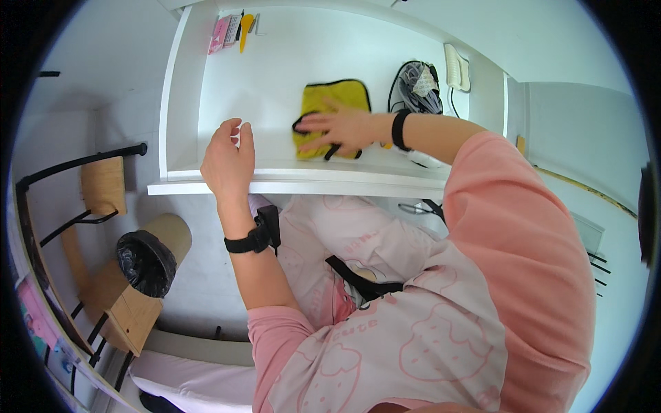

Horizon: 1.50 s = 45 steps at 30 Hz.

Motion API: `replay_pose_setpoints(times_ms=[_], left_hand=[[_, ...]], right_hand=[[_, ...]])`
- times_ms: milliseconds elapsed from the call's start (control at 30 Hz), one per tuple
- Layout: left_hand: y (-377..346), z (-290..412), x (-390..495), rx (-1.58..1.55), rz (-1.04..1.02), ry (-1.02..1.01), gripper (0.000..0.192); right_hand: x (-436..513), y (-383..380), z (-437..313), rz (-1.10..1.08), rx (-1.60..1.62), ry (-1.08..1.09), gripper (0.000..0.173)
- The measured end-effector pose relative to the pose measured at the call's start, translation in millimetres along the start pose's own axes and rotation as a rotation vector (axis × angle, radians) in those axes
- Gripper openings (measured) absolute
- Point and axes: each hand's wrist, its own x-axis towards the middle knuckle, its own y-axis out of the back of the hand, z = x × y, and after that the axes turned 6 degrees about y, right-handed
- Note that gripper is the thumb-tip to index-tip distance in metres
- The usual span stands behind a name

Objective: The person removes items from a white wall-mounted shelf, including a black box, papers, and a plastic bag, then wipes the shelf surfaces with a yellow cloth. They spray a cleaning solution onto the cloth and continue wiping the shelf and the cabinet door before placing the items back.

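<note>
My right hand [343,126] lies spread and slightly blurred on a folded yellow cloth with black edging [335,95], on the white surface of a desk or drawer [258,98]. At the front edge, my left hand [229,157] is raised with its fingers loosely curved and nothing between them. To the right of the cloth sits a bundle of grey and black cables [421,88]. A white power strip [457,67] rests by the right wall. At the back left lie a yellow tool [246,32], a pink packet [220,35] and a hex key [259,25].
A bin with a black plastic liner [147,263] stands on the floor at the left. Near it are a wooden stool or chair [124,310] and black metal rails [82,168]. The white front ledge [310,187] crosses above my lap.
</note>
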Motion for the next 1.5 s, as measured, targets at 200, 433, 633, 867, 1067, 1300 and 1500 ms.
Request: replay_pose_setpoints(times_ms=[200,433,633,867,1067,1300,1500], left_hand=[[-5.0,-3.0,-2.9,0.081,0.120,-0.149,0.027],[-40.5,46.7,-50.5,0.049,-0.056,-0.313,0.034],[-60.3,88.8,-86.2,0.274,-0.288,-0.217,0.044],[-63.3,95.3,-82.8,0.345,-0.299,-0.161,0.037],[-63.2,96.1,-82.0,0.380,-0.321,-0.135,0.037],[-61.7,94.7,-83.0,0.332,-0.325,-0.107,0.038],[-66.1,84.2,-77.6,0.219,-0.332,-0.106,0.041]], right_hand=[[-7.8,10.8,59.4,0.451,0.148,-1.024,0.074],[1.5,-6.0,-14.7,0.119,0.223,-0.299,0.073],[-43.3,9.5,-28.2,-0.059,0.557,-0.204,0.066],[-179.6,40.7,22.0,0.617,0.323,-0.982,0.039],[-234.8,11.3,9.5,0.153,0.472,-1.261,0.065],[-242.8,36.7,1.6,0.430,0.614,-1.185,0.051],[-252.3,47.8,-17.0,0.772,1.010,-1.105,0.037]])
